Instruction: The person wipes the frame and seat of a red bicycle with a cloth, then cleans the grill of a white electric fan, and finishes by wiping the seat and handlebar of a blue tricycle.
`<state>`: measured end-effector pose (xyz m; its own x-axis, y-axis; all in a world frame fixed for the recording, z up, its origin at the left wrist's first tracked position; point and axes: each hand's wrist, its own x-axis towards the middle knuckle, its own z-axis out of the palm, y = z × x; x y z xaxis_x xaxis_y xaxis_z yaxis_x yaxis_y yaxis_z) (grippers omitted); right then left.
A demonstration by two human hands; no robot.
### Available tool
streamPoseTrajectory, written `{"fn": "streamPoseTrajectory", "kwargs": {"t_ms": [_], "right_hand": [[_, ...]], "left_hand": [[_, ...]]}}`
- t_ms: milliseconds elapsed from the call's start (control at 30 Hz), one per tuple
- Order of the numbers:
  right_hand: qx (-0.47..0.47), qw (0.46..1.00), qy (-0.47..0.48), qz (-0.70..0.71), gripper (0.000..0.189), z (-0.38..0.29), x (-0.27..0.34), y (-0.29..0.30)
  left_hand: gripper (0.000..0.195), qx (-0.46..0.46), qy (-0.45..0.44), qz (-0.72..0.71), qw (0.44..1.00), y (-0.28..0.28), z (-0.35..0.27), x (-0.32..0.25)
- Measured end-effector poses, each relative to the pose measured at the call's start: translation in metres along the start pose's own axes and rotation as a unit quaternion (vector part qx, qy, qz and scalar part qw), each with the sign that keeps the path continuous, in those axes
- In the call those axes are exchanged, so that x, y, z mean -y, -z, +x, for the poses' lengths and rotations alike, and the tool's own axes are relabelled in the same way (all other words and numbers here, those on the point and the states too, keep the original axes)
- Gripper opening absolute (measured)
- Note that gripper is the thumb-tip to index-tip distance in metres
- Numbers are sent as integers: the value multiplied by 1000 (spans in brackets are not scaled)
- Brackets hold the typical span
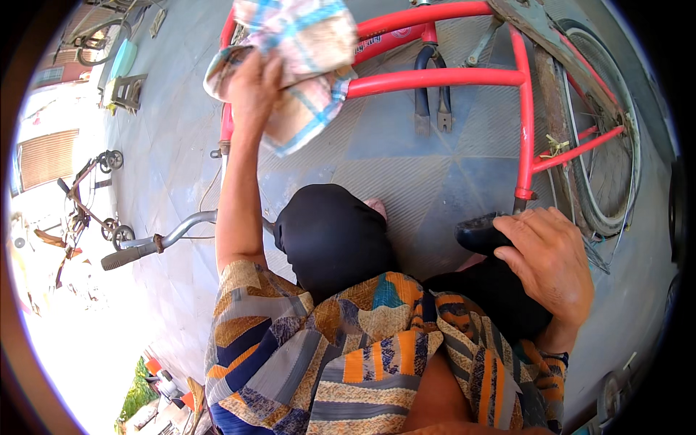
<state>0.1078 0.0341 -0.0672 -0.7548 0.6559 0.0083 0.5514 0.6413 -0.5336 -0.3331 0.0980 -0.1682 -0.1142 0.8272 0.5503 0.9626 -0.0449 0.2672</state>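
Note:
A plaid cloth (304, 60) in cream, pink and blue is gripped by my left hand (255, 81) at the front end of a red bicycle frame (435, 79). The cloth is blurred and covers part of the frame tubes. My right hand (549, 261) grasps the black bicycle saddle (481, 234) on top of the seat post. On the left, the curved metal handlebar (190, 225) ends in a grey grip (128, 256); my left forearm hides part of it. A rear wheel (609, 130) stands at the right end of the frame.
A black front fork (432, 87) shows beyond the frame on the tiled floor (397, 147). Rusty metal and wooden pieces (560, 130) lie by the rear wheel. To the far left are a wheeled cart frame (81, 206), a stool (126, 92) with a turquoise basin (125, 58), and another bicycle (100, 41).

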Motion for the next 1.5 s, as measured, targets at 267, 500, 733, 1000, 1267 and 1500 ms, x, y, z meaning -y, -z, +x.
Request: {"fn": "streamPoseTrajectory", "kwargs": {"t_ms": [267,500,733,1000,1267,1500], "right_hand": [[11,1000,-9,-1,30,1,3,2],[1,1000,-1,-10,30,4,7,0],[-1,1000,-6,-3,29,5,9,-1],[-2,1000,-6,3,31,-1,4,-1],[12,1000,-5,14,31,15,-2,-6],[12,997,-77,23,28,29,-10,-11]], "left_hand": [[28,168,-274,134,937,-77,29,-5],[40,204,-165,41,964,-130,54,-35],[36,211,-165,15,963,-124,47,-30],[35,111,-174,110,972,-25,3,7],[18,-334,219,-337,853,86,49,109],[25,-131,277,-183,934,50,104,125]]}}
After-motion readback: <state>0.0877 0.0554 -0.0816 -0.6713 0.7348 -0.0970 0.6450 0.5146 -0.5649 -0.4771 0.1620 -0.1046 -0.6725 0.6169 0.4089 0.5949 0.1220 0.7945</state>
